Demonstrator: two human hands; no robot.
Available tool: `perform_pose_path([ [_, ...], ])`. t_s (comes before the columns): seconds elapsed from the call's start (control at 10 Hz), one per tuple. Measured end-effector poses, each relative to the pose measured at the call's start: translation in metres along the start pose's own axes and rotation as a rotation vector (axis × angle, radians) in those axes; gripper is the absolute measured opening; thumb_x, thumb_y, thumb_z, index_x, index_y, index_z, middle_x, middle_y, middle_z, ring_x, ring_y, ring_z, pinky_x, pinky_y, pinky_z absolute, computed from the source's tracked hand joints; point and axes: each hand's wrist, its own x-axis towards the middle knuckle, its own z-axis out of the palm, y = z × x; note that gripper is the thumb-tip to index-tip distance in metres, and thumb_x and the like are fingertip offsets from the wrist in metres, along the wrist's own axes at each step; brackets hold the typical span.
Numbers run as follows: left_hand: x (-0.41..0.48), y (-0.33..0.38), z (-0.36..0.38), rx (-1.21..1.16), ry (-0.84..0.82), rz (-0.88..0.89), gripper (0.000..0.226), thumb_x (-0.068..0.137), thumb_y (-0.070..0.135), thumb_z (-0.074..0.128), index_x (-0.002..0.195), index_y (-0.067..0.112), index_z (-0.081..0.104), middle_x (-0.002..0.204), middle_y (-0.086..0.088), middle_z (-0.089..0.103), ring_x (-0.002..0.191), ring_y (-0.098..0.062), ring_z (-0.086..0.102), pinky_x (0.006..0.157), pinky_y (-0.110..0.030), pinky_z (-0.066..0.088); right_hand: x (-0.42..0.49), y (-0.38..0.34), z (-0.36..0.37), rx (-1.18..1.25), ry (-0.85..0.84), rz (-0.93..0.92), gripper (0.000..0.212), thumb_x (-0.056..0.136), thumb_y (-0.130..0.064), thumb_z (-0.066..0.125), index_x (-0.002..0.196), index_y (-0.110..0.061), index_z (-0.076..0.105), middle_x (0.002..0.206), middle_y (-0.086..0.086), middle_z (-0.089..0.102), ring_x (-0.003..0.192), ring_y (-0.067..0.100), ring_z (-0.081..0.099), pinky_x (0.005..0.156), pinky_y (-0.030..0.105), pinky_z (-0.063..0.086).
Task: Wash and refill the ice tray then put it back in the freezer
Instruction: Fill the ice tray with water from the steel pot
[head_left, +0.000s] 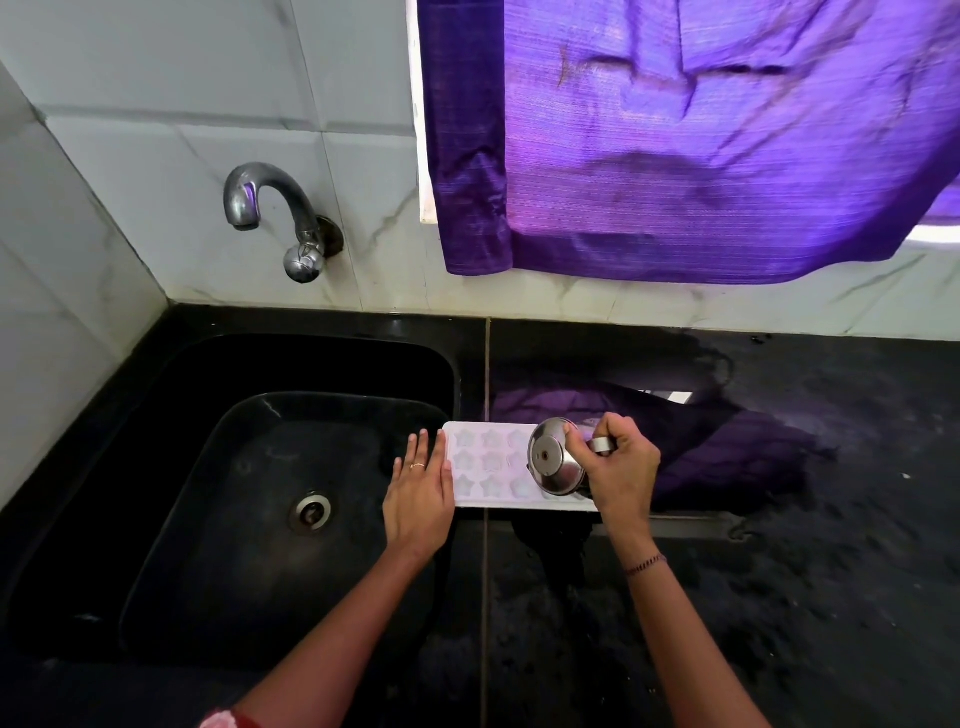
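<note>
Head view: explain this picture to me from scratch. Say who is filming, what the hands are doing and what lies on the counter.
No machine here: a person wears the camera on the head, looking down at their own bare hands. A white ice tray with star-shaped cells lies on the black counter, right of the sink. The left hand lies flat at the tray's left end, fingers straight. The right hand grips the handle of a steel vessel tipped over the tray, underside toward the camera; whether water pours cannot be told. A tap sticks out of the tiled wall.
</note>
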Motion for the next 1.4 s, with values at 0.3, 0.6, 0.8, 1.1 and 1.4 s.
perform_pose_path([
  [0.3,0.0,0.0,0.0,0.002,0.003,0.005,0.075,0.084,0.046,-0.01,0.149,0.019,0.017,0.157,-0.002,0.017,0.146,-0.014,0.006,0.118,-0.031,0.005,0.001,-0.003,-0.001,-0.033,0.0,-0.007,0.041,0.072,-0.007,0.078,0.055,-0.003,0.041,0.055,-0.005,0.037,0.056,0.013,0.032,0.049,0.034,0.034],
  [0.6,0.0,-0.001,0.001,0.011,0.005,0.003,0.074,0.085,0.045,-0.008,0.149,0.019,0.018,0.157,-0.003,0.018,0.146,-0.015,0.008,0.118,-0.032,0.007,0.002,-0.001,-0.002,-0.029,-0.007,-0.026,0.043,0.072,-0.005,0.078,0.055,-0.011,0.039,0.054,-0.01,0.033,0.055,0.011,0.03,0.05,0.018,0.028],
  [0.8,0.001,-0.001,0.001,0.008,0.003,0.0,0.074,0.084,0.045,-0.008,0.149,0.02,0.017,0.157,-0.002,0.017,0.146,-0.014,0.007,0.118,-0.031,0.007,0.004,0.004,-0.004,0.065,0.051,0.068,0.053,0.075,-0.009,0.077,0.053,-0.021,0.03,0.052,-0.007,0.032,0.054,0.01,0.029,0.049,0.015,0.027],
  [1.1,0.0,-0.001,0.001,0.009,-0.005,0.001,0.075,0.084,0.046,-0.01,0.15,0.019,0.015,0.158,-0.002,0.016,0.147,-0.014,0.006,0.118,-0.031,0.005,0.008,0.01,-0.016,0.107,0.092,0.121,0.05,0.076,-0.016,0.077,0.054,-0.014,0.032,0.053,-0.001,0.033,0.054,0.013,0.029,0.051,0.026,0.029],
  [1.4,0.0,-0.001,0.002,-0.015,0.008,0.003,0.074,0.085,0.046,-0.008,0.149,0.018,0.017,0.157,-0.003,0.018,0.146,-0.015,0.008,0.118,-0.031,0.006,0.007,0.014,-0.029,0.007,0.063,0.024,0.054,0.073,-0.008,0.078,0.054,-0.021,0.029,0.053,-0.001,0.034,0.053,0.015,0.029,0.049,0.019,0.027],
])
